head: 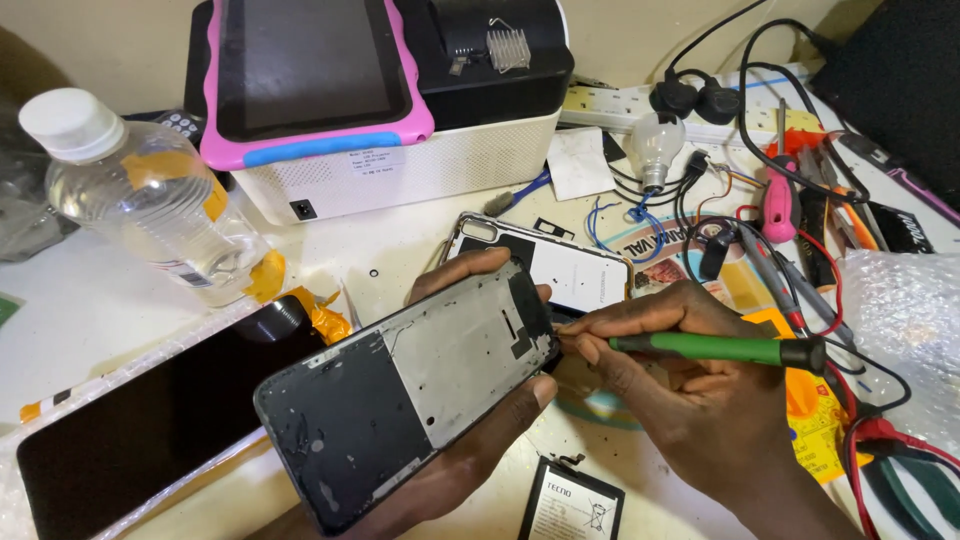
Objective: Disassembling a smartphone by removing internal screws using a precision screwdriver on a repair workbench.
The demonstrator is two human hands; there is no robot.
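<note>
Resting in left hand (470,440): phone frame (410,395)

Phone frame (405,405) in the left hand (470,440) – matt grey metal plate, scuffed dark glue-streaked plastic; right of it a glossy green plastic screwdriver (715,349) in the right hand (690,385), left of it a glossy black glass screen (140,420), beyond it a clear plastic bottle (140,195).

Opened phone frame (410,400) in the left hand (470,440) — green-handled screwdriver (720,349) in the right hand (690,390), tip at its corner.
</note>
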